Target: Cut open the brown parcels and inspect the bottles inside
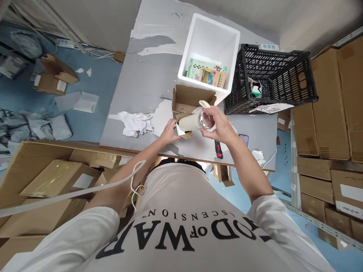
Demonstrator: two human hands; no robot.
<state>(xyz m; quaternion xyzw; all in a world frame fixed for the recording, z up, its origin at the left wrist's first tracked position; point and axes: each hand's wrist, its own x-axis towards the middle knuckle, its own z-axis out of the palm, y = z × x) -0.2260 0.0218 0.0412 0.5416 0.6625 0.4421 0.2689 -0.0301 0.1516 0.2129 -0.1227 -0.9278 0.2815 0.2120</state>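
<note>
A cream-coloured bottle [189, 123], probably a vacuum flask, lies tilted nearly sideways above the near part of a small cardboard box [190, 97]. It has a shiny silver band and a pale loop at its right end. My right hand [217, 124] has its thumb and fingers curled around that end. At the bottle's other end, my left hand [169, 133] is closed on the left edge of the box, beside a white flap. The box's brown flaps stand open; how far the bottle sits inside cannot be made out. A red and black utility knife [218, 150] lies near my right wrist.
Behind the box stands a white foam box [208, 41] with printed green and orange packs inside. To its right is a black plastic crate [279, 75]. Crumpled white wrapping [136, 122] lies left on the table; a phone [244, 140] lies right. Cartons [329, 105] stack at the far right.
</note>
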